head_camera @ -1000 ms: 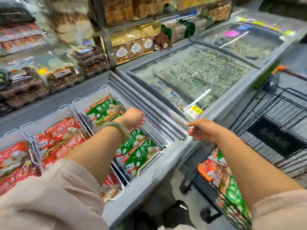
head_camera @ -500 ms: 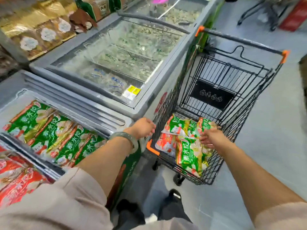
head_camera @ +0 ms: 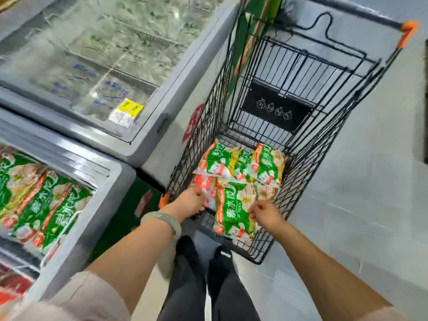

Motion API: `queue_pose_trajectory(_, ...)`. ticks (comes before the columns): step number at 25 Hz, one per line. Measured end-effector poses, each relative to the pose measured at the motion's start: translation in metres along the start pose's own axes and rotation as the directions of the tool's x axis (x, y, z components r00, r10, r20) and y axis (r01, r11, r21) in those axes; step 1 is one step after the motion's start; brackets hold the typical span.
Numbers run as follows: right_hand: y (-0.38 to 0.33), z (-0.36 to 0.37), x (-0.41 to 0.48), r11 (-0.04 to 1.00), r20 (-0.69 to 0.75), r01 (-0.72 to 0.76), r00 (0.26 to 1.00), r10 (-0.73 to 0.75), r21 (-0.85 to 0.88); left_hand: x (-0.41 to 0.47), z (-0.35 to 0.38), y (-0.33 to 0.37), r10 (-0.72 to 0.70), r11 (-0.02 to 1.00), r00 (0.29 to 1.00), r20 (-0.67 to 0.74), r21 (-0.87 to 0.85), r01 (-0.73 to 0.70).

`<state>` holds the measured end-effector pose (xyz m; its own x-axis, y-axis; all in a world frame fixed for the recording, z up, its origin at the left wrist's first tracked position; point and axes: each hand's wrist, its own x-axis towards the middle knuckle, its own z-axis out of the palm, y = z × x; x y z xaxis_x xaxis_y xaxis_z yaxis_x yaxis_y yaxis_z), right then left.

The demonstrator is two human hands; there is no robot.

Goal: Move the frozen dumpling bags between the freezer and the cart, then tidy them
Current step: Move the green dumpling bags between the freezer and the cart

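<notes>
At least five dumpling bags lie in the bottom of the black wire cart (head_camera: pixel 305 158); overlaps hide an exact count. Three green ones sit side by side at the back (head_camera: pixel 240 162), a large green bag (head_camera: pixel 231 212) lies at the front, and a red-edged bag (head_camera: pixel 205 188) lies to its left. The left hand (head_camera: pixel 190 202), with a pale bracelet (head_camera: pixel 162 220) on its wrist, grips the near edge of the red-edged bag. The right hand (head_camera: pixel 264 213) has its fingers curled and pinches the right edge of the large green bag. Two freezers stand left of the cart: the open freezer (head_camera: pixel 111 181) holds roughly three more green bags (head_camera: pixel 41 205), blurred, and the other has a glass lid (head_camera: pixel 97 66).
</notes>
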<state>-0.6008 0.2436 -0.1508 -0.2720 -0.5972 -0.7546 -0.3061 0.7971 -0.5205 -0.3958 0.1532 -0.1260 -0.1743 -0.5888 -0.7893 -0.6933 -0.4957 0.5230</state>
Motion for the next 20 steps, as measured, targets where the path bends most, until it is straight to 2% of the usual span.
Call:
queue_pose_trajectory(2,0.008,0.006,0.024,0.985,0.055,0.002,0.998,0.007,-0.174,0.028,0.005,-0.006,-0.086,0.995,0.996,-0.003,-0.054,0.086)
queue_pose_trajectory(4,0.013,0.011,0.053,0.967,0.093,-0.001,0.995,0.025,-0.254,0.062,0.011,-0.010,-0.155,0.985,0.988,0.002,-0.082,0.154)
queue_pose_trajectory(6,0.016,0.011,0.082,0.947,0.100,-0.038,0.992,0.074,-0.320,0.095,0.017,-0.013,-0.192,0.980,0.981,0.009,-0.041,0.193)
queue_pose_trajectory(8,0.018,0.012,0.110,0.945,0.104,-0.060,0.990,0.099,-0.322,0.124,0.025,-0.017,-0.177,0.984,0.984,0.034,-0.024,0.178)
queue_pose_trajectory(11,0.016,0.016,0.145,0.963,0.077,0.005,0.997,0.017,-0.269,0.156,0.037,-0.026,-0.172,0.985,0.984,0.050,0.029,0.171)
queue_pose_trajectory(14,0.022,0.023,0.174,0.840,0.077,0.075,0.996,-0.040,-0.537,0.176,0.053,-0.033,-0.206,0.977,0.971,0.120,0.082,0.197)
queue_pose_trajectory(17,0.031,0.032,0.188,0.699,0.145,0.113,0.989,-0.013,-0.706,0.181,0.060,-0.035,-0.292,0.947,0.914,0.283,-0.050,0.318)
queue_pose_trajectory(20,0.035,0.041,0.187,0.588,0.116,0.137,0.991,-0.074,-0.797,0.173,0.061,-0.031,-0.330,0.903,0.881,0.339,-0.159,0.399)
